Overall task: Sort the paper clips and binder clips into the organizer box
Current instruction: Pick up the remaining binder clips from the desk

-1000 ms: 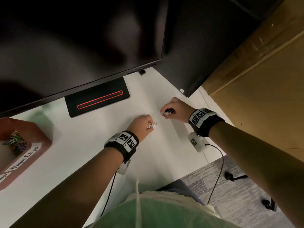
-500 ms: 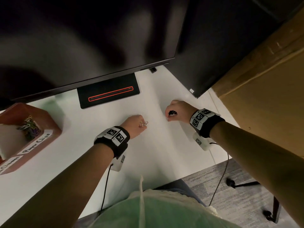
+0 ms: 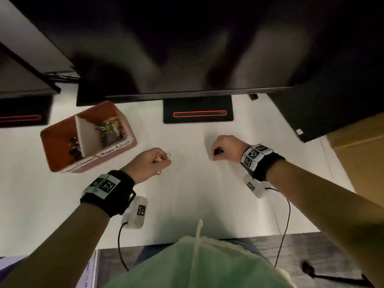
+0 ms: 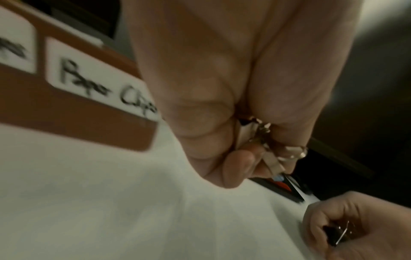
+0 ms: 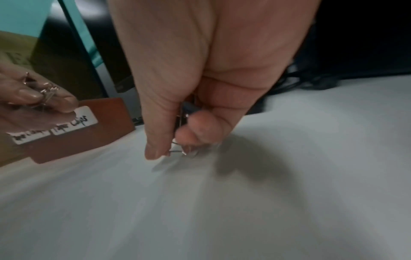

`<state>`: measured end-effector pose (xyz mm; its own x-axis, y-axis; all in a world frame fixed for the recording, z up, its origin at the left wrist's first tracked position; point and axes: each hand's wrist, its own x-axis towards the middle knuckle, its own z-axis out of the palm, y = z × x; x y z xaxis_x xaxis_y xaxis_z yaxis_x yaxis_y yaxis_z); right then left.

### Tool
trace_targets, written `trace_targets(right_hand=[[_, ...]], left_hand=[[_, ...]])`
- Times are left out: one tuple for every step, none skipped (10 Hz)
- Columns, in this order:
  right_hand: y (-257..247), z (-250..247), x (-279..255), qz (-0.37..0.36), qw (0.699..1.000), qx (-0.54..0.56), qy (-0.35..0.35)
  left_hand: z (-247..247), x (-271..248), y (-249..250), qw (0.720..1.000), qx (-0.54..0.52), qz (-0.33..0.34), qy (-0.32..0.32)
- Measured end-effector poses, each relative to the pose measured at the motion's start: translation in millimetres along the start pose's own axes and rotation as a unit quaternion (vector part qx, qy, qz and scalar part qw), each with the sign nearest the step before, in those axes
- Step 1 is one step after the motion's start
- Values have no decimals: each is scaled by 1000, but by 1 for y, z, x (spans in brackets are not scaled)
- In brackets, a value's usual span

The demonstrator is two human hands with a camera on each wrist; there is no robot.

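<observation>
My left hand (image 3: 160, 160) grips a small bunch of gold clips (image 3: 161, 157) above the white desk, just right of the organizer box (image 3: 62, 161). In the left wrist view the gold clips (image 4: 264, 140) sit between curled fingers (image 4: 235, 163). My right hand (image 3: 220, 151) is curled round a black binder clip (image 3: 219, 151), whose wire handles (image 5: 180, 149) poke out below the thumb. The red-brown box has a white divider: coloured paper clips (image 3: 110, 129) fill the right compartment and dark binder clips (image 3: 74, 147) lie in the left one. Handwritten labels (image 4: 100, 84) mark its front.
A large dark monitor (image 3: 187, 44) overhangs the desk, with its black stand base (image 3: 198, 113) behind my hands. A second monitor (image 3: 324, 113) stands at the right, a brown cardboard surface (image 3: 363, 154) beyond it. Cables (image 3: 284, 225) hang off the desk's near edge (image 3: 239, 238).
The head view has swung left, bringing the whole organizer box into sight. Both hands, still holding their clips, have moved left towards the box.
</observation>
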<state>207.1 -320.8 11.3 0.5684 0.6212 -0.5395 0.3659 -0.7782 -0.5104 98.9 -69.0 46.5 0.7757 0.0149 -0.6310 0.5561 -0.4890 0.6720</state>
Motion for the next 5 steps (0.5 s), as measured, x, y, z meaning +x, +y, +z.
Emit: trace_targets(right_hand=[[-58,-3,30,-58,998,-14,11],[-129,-6,62,-124,992,-10,28],[-208,-10,89,-162,984,19,64],[-278,-6,115,-157,981,71,87],[-319,5,136,-103,977,181,43]], left_hand=[[-44,-26,-17,999,-25,-14,36],[-89,-49,-32,996,-66,-17,58],[-131,-63,-49,987,-116,-29,108],[-167,-67,-63,966,-170,-59,184],[-189,-66,-71,931,-319,-102,145]])
